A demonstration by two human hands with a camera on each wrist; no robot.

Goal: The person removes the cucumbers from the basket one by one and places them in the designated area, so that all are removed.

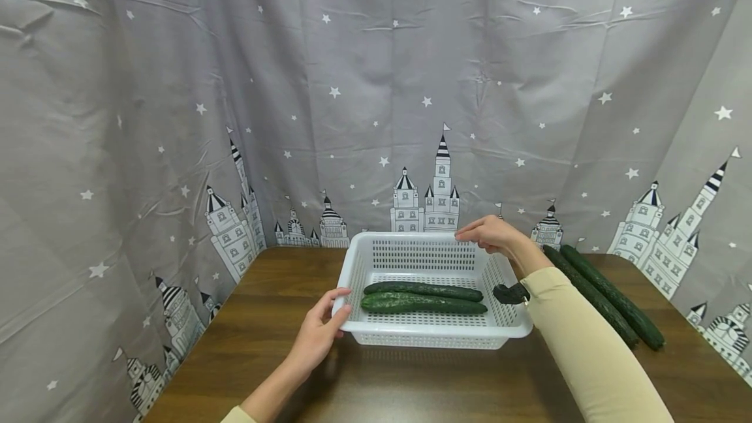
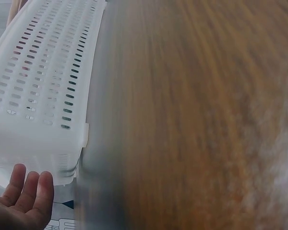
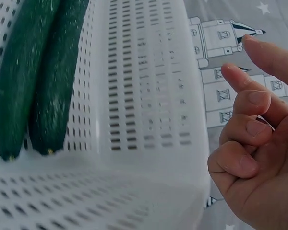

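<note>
A white perforated plastic basket [image 1: 435, 331] sits over the middle of the wooden table, with two dark green cucumbers [image 1: 423, 303] lying side by side in it. My left hand [image 1: 320, 328] grips the basket's left rim near the front corner, thumb over the rim. In the left wrist view, three fingers [image 2: 45, 189] show beside the basket's outer wall. My right hand [image 1: 490, 234] is at the far rim, towards the right. The right wrist view shows its fingers loosely bent just outside the rim, with nothing between thumb and index finger.
Two more long cucumbers [image 1: 611, 296] lie side by side on the table [image 1: 247, 358], right of the basket and beyond my right forearm. A grey curtain [image 1: 364, 83] printed with stars and castles hangs behind the table and along its sides.
</note>
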